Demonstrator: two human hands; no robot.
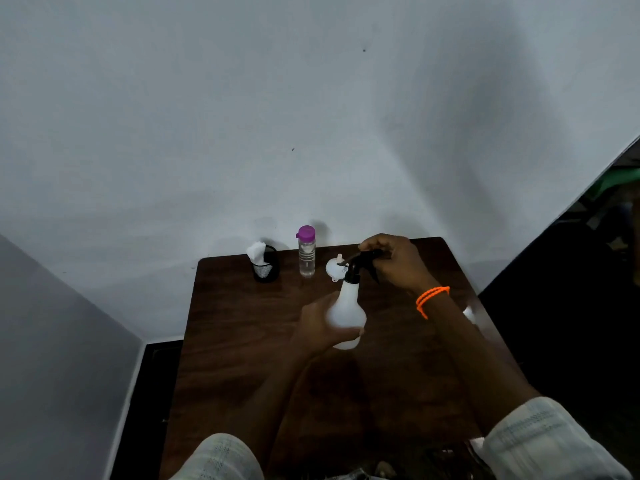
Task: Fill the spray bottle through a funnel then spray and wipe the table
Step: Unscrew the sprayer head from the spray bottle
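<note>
A white, pear-shaped translucent plastic spray bottle [345,315] stands near the middle of the dark brown wood-grain table [235,341], and everything else is placed here in relation to it. The left hand [320,323] wraps around the bottle's bulbous lower body from the left, its thumb curled across the front near the base. The right hand [393,263] is closed over the black trigger spray head [360,265] at the top of the bottle's neck, fingers curled around its upper part; the black collar of the head sits on the neck. Whether the head is screwed tight cannot be told. An orange beaded bracelet [432,296] circles the right wrist, to the right of the bottle's neck.

Just behind the bottle's neck, partly hidden by the spray head, lies a small white plastic funnel [335,268] on the table. Behind the bottle and to the left stands a clear plastic water bottle with a purple flip cap [307,252], upright, close to the table's far edge. Farther left again is a black mesh cup holder [266,268] with a white crumpled tissue [257,251] sticking out of its top.

Pale checked sleeves [540,441] cover both forearms nearer the camera than the bottle. A plain white wall [311,116] rises behind the table's far edge. To the bottle's right, at the table's right edge, a small bright patch shows on the surface, too blurred to identify.
</note>
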